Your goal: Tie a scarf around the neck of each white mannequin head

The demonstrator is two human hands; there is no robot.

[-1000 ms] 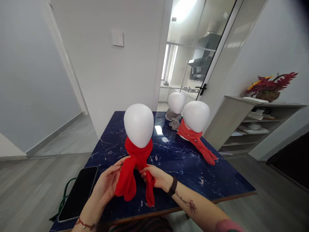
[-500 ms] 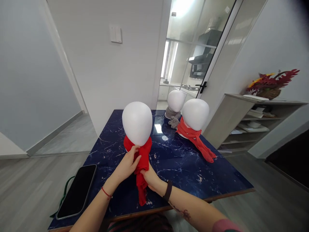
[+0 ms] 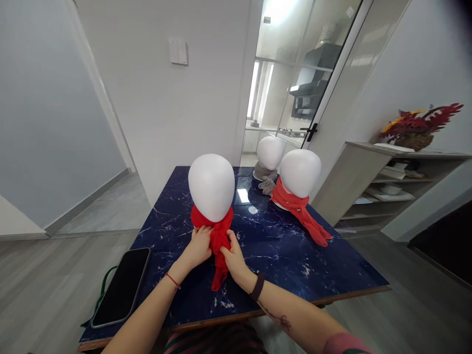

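A white mannequin head (image 3: pixel 211 187) stands upright near the middle of the table, a bright red scarf (image 3: pixel 220 236) wrapped around its neck. The scarf's loose end hangs down the front onto the tabletop. My left hand (image 3: pixel 201 245) is closed on the scarf at the left side of its knot, fingers curled into the cloth. From the right, my right hand (image 3: pixel 235 258) pinches the hanging part just below the neck, thumb in front. Folds of cloth hide some of the fingertips.
On the dark blue marbled table (image 3: pixel 269 265), a head with a coral scarf (image 3: pixel 300 209) stands at right, and one with a grey scarf (image 3: pixel 266 177) behind it. A black-screened phone (image 3: pixel 121 287) lies at the left edge. A shelf unit (image 3: pixel 387 187) stands beyond the table.
My left hand has moved lower and closed on the scarf. My right hand has come up from beneath to the scarf's right side. The hanging end is gathered narrower and reaches less far down.
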